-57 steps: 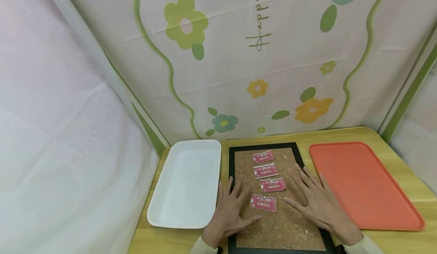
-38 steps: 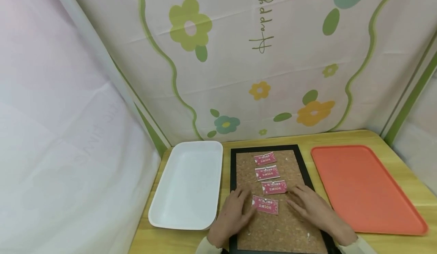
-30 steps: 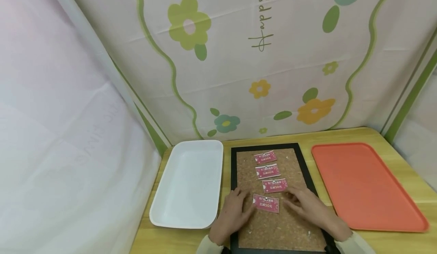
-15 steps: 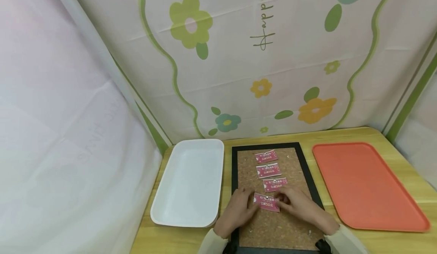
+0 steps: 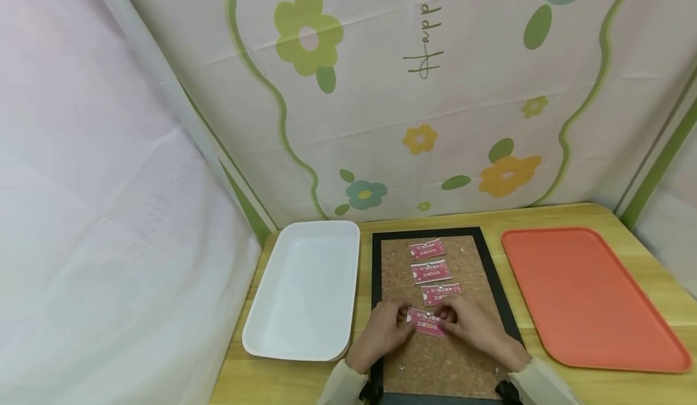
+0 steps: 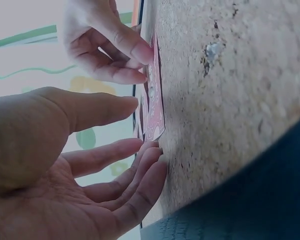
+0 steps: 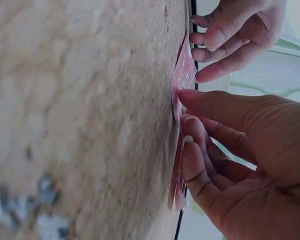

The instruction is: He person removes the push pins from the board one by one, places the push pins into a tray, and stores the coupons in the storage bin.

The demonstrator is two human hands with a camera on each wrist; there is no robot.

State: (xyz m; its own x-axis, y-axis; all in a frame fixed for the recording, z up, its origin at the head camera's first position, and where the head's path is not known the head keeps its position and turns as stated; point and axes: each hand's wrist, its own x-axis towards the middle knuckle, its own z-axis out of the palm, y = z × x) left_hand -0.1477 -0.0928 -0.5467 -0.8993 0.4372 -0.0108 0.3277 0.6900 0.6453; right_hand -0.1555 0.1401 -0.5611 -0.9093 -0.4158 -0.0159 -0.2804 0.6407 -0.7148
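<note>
Several pink paper coupons lie in a column on a black-framed cork board (image 5: 430, 375). At the right end of the nearest coupon (image 5: 426, 322), my right hand (image 5: 472, 326) pinches its edge between thumb and fingers; the right wrist view has the thumb pressed on the coupon (image 7: 184, 75). My left hand (image 5: 383, 332) is at the coupon's left end, fingertips close to its edge. In the left wrist view, its thumb stays apart from its bent fingers (image 6: 135, 187). A small pin shows at the coupon's top edge. Under the right fingers, part of the third coupon (image 5: 435, 294) is covered.
To the board's left stands a white tray (image 5: 305, 290), to its right an orange tray (image 5: 593, 296). All rest on a wooden table (image 5: 283, 381). Farther up the board are two more coupons (image 5: 431, 272). A flowered cloth (image 5: 370, 90) hangs behind.
The spread hands drew in from both sides of the board toward the nearest coupon. My right hand came left and took hold of its right end; my left hand reached its left edge.
</note>
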